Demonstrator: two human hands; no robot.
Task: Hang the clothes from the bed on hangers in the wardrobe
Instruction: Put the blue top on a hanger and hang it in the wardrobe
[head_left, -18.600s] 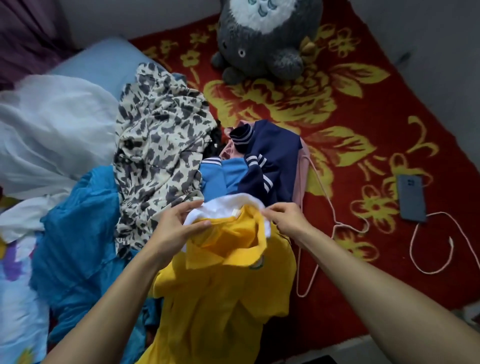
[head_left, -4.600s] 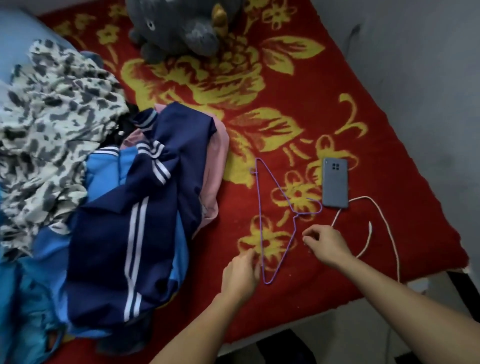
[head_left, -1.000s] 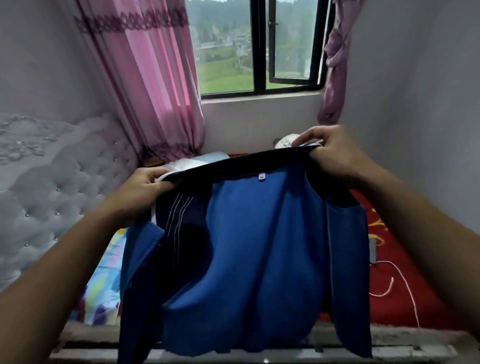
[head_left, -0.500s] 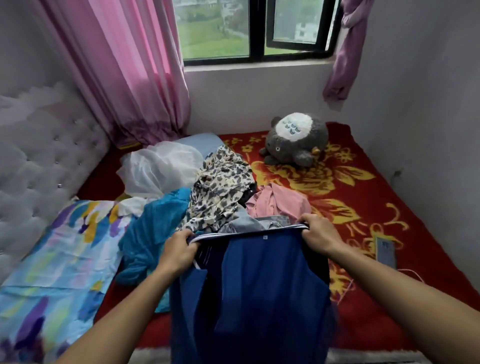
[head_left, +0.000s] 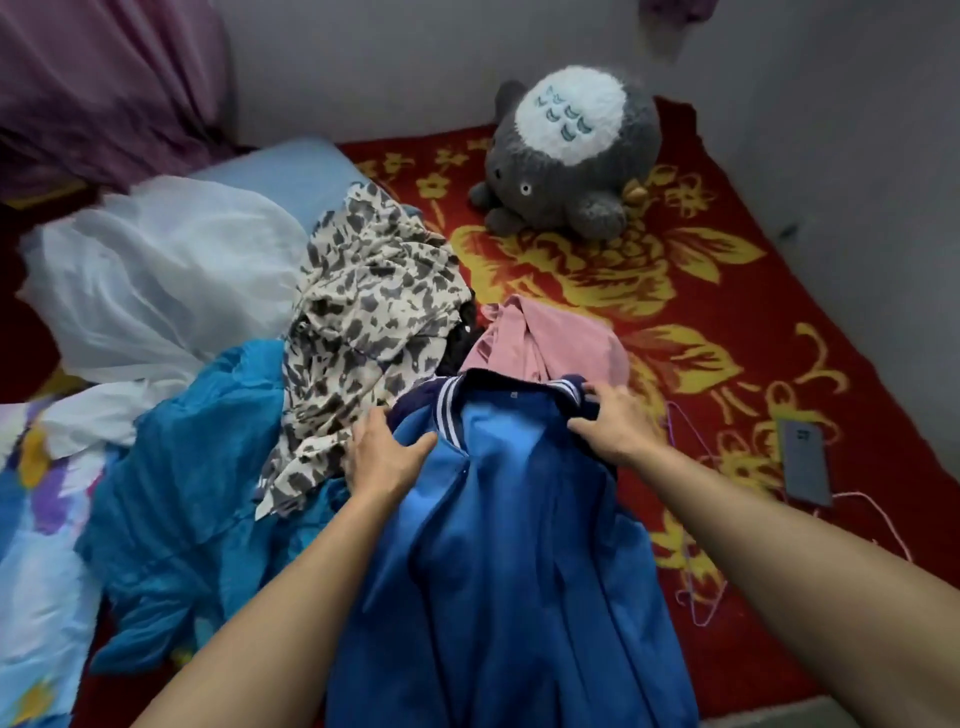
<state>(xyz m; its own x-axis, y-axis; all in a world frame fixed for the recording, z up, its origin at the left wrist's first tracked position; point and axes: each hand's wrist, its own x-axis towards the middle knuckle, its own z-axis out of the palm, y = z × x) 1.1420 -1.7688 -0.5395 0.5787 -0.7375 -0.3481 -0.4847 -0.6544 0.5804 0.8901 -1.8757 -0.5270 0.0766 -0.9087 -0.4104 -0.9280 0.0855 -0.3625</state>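
Note:
A blue jacket (head_left: 498, 561) with a navy, white-striped collar lies face-open on the near part of the bed, over the clothes pile. My left hand (head_left: 382, 457) rests flat on its left shoulder, thumb spread across the blue cloth. At the right end of the collar, my right hand (head_left: 610, 423) pinches the navy fabric between thumb and fingers. A thin purple wire hanger (head_left: 698, 597) lies on the red blanket just right of the jacket, partly hidden by my right forearm. A leopard-print garment (head_left: 363, 322), a pink garment (head_left: 550, 343) and a teal garment (head_left: 187, 457) lie behind and left.
A grey plush toy (head_left: 566, 156) sits at the back of the red flowered blanket (head_left: 727, 312). A phone (head_left: 805, 462) with a white cable (head_left: 878, 519) lies at the right. White sheer fabric (head_left: 156, 275) and a blue pillow (head_left: 280, 171) are at the left; walls close in behind and right.
The jacket came down from being held up in the air and now lies on the bed. My left hand has flattened on it. The camera has tilted down toward the bed.

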